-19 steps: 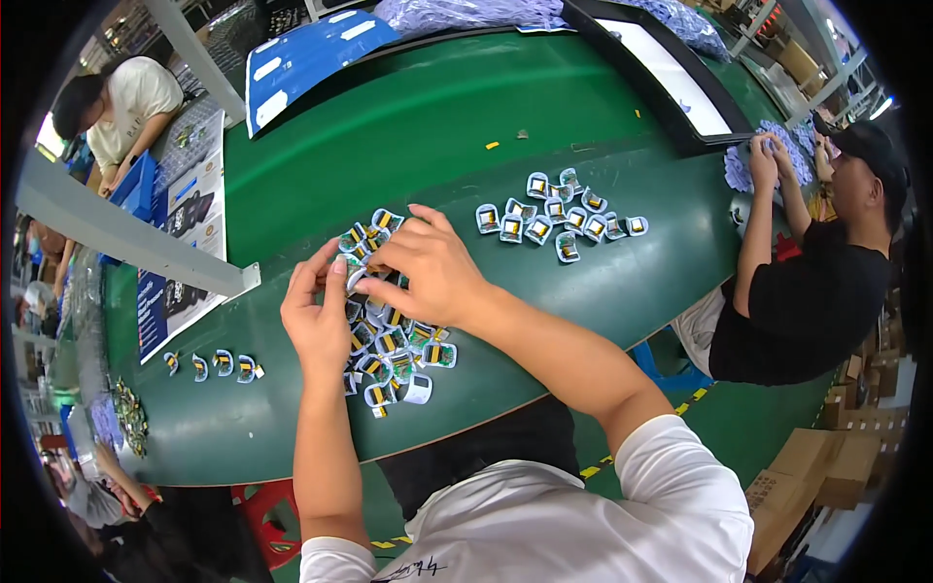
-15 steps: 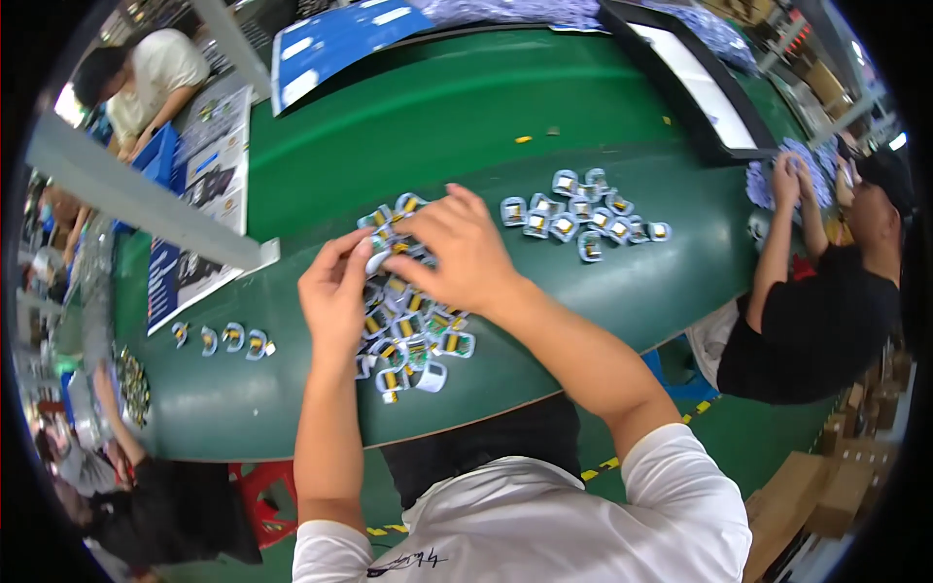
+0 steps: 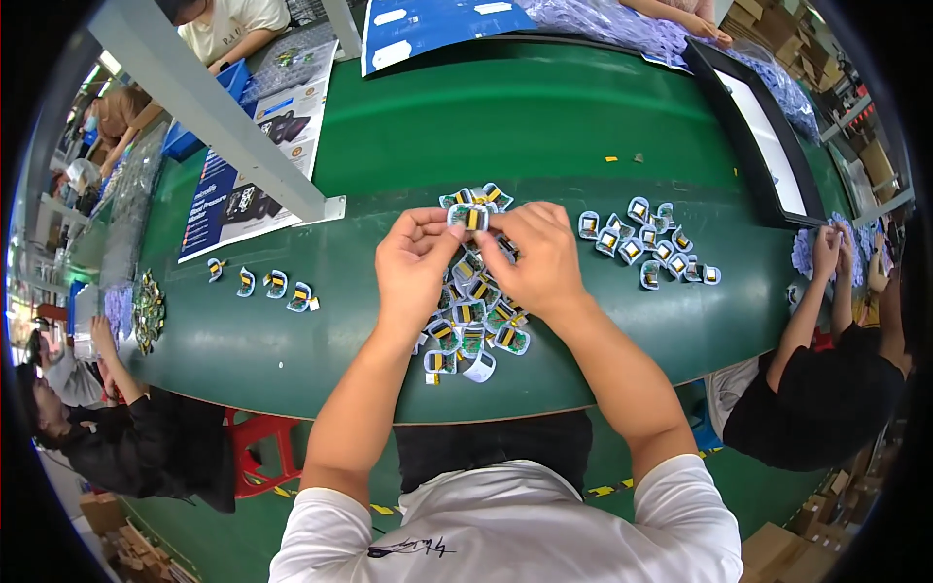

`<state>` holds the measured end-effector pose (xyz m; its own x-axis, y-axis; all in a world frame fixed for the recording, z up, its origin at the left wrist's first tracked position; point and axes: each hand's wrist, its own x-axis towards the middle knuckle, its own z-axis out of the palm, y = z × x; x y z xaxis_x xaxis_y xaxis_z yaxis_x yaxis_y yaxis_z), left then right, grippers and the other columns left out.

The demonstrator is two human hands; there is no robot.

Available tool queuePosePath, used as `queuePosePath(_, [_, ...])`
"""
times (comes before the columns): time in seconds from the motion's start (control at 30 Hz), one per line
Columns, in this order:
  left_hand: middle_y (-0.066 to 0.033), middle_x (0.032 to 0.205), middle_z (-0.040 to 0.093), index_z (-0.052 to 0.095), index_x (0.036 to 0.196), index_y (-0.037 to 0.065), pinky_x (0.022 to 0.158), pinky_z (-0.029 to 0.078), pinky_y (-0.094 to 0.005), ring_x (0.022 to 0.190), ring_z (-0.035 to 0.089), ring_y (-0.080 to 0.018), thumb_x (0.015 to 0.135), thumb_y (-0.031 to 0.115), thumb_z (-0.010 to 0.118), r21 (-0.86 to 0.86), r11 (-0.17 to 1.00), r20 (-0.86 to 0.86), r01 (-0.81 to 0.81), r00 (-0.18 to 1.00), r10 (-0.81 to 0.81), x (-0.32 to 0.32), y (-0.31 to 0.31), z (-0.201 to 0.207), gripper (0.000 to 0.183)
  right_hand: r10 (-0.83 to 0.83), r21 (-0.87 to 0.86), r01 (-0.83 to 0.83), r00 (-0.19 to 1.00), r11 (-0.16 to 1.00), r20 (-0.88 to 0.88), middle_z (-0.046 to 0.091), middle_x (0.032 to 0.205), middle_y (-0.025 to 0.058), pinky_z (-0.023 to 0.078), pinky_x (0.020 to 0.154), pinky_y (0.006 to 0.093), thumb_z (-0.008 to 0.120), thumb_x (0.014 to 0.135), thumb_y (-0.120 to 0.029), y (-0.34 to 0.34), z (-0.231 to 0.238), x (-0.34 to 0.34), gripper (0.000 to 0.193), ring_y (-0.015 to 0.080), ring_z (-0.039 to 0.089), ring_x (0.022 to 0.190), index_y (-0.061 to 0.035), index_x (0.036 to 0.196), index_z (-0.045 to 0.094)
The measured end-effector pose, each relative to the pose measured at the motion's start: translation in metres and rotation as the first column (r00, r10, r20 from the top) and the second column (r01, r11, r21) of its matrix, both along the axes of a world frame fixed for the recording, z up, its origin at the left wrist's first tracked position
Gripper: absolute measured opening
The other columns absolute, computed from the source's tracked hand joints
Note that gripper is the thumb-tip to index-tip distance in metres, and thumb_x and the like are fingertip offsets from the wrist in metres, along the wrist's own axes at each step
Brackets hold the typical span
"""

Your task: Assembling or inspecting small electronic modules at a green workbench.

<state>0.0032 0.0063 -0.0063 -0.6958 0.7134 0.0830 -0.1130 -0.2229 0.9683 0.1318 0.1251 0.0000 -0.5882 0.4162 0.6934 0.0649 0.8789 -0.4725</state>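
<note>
Both hands (image 3: 476, 257) now raised, clear table (image 3: 544, 126) beyond.

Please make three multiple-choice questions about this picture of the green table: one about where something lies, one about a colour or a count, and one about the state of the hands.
1. Where is the short row of four small parts?
A. To the left of the central pile
B. On the black tray
C. At the near edge

2. What colour is the table?
A. Grey
B. Green
C. Blue

3. What do the left hand and the right hand do?
A. Rest flat, apart
B. Pinch one small part together
C. Lift a tray

Answers: 1 A, the row lies left of the pile. 2 B, its surface is green. 3 B, the fingertips of both hands meet on one part above the pile.
</note>
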Motion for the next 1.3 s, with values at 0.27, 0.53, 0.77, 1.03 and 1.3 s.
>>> queuePosePath(0.27, [-0.0088,0.099,0.075,0.063,0.113,-0.004,0.081,0.057,-0.0244,0.091,0.072,-0.0116,0.095,0.0,0.075,-0.077,0.995,-0.045,0.065,0.997,-0.069,0.002,-0.001,-0.005,0.022,-0.034,0.044,0.034,0.999,0.998,-0.019,0.072,0.086,0.0114,0.049,0.087,0.0439,0.075,0.084,-0.008,0.001,0.004,0.0,0.013,0.0319,0.068,0.082,-0.001,0.095,0.072])
queuePosePath(0.53, [-0.0147,0.116,0.073,0.063,0.128,-0.006,0.097,0.055,-0.0337,0.104,0.071,-0.0187,0.111,0.034,0.054,0.218,0.929,0.122,0.298,0.936,-0.329,-0.005,-0.01,0.009,0.044,0.127,0.091,-0.118,0.987,0.989,-0.099,0.071,0.086,0.0081,0.052,0.089,0.0445,0.073,0.081,-0.006,0.011,0.025,0.014,0.016,0.029,0.068,0.082,-0.0047,0.097,0.074])
queuePosePath(0.77, [-0.0132,0.109,0.075,0.066,0.13,-0.006,0.088,0.06,-0.0324,0.094,0.074,-0.0196,0.111,0.032,0.054,-0.039,0.934,0.087,0.356,0.932,-0.352,-0.013,-0.009,0.003,0.044,0.198,0.238,-0.213,0.977,0.948,0.084,0.072,0.09,0.0034,0.053,0.094,0.0467,0.075,0.079,-0.006,0.02,0.025,0.019,0.02,0.0238,0.069,0.083,-0.0072,0.099,0.076])
queuePosePath(1.03, [-0.0113,0.11,0.076,0.069,0.125,-0.008,0.089,0.061,-0.0298,0.098,0.074,-0.0167,0.103,0.005,0.067,-0.077,0.94,-0.031,0.333,0.941,-0.337,-0.002,-0.01,0.003,0.026,0.15,0.238,-0.166,0.985,0.957,0.083,0.071,0.092,0.0022,0.052,0.095,0.048,0.077,0.079,-0.007,0.017,0.024,0.019,0.021,0.0232,0.069,0.085,-0.0077,0.1,0.077])
queuePosePath(1.3, [-0.0083,0.104,0.079,0.075,0.117,-0.006,0.081,0.058,-0.026,0.091,0.071,-0.01,0.1,-0.001,0.066,-0.251,0.947,-0.182,0.199,0.952,-0.248,0.001,-0.013,0.013,0.02,0.216,0.116,-0.218,0.976,0.969,0.034,0.072,0.106,0.0078,0.052,0.097,0.0486,0.079,0.076,-0.005,0.005,0.02,0.012,0.027,0.0297,0.068,0.1,-0.0063,0.103,0.078])
